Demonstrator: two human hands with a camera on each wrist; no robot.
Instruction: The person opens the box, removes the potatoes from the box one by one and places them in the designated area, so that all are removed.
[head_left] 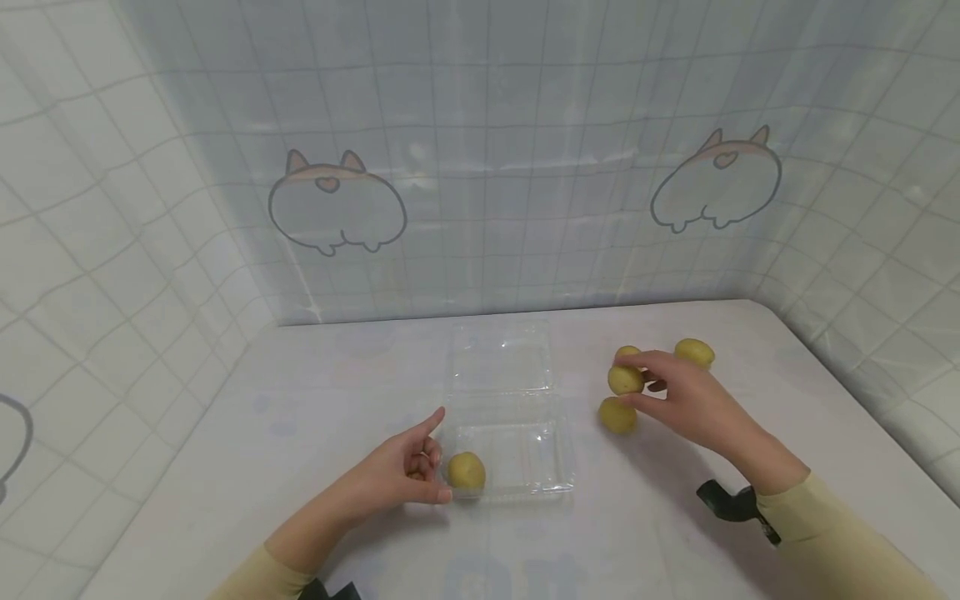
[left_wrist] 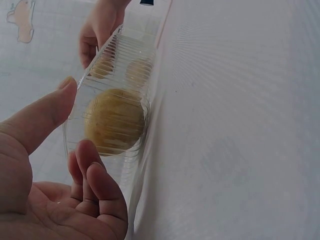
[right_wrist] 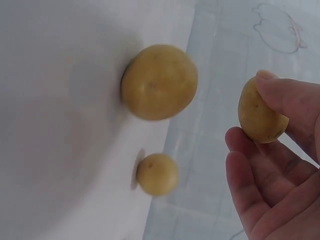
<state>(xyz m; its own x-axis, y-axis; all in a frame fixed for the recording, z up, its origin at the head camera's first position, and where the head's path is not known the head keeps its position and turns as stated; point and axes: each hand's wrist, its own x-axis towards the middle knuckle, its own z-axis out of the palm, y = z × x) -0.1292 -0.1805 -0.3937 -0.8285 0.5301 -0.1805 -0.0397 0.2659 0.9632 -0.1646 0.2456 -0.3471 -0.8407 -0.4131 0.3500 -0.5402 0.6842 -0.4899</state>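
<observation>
A clear plastic clamshell box (head_left: 517, 487) lies with its lid (head_left: 501, 358) folded back behind it. One potato (head_left: 467, 471) sits in the box's near left corner; the left wrist view shows this potato (left_wrist: 117, 122) through the ribbed wall. My left hand (head_left: 397, 471) is at the box's left side, thumb tip at the near corner, index finger pointing away and the other fingers loosely bent. Over on the right, my right hand (head_left: 693, 400) pinches a potato (right_wrist: 257, 112) between thumb and fingers, above the table.
Near my right hand, one loose potato (head_left: 617, 415) lies closer to me, another (head_left: 628, 352) is partly hidden behind the held one, and a third (head_left: 694, 352) lies farther right. A grid-patterned curtain (head_left: 487, 208) hangs behind and beside the white table (head_left: 337, 392).
</observation>
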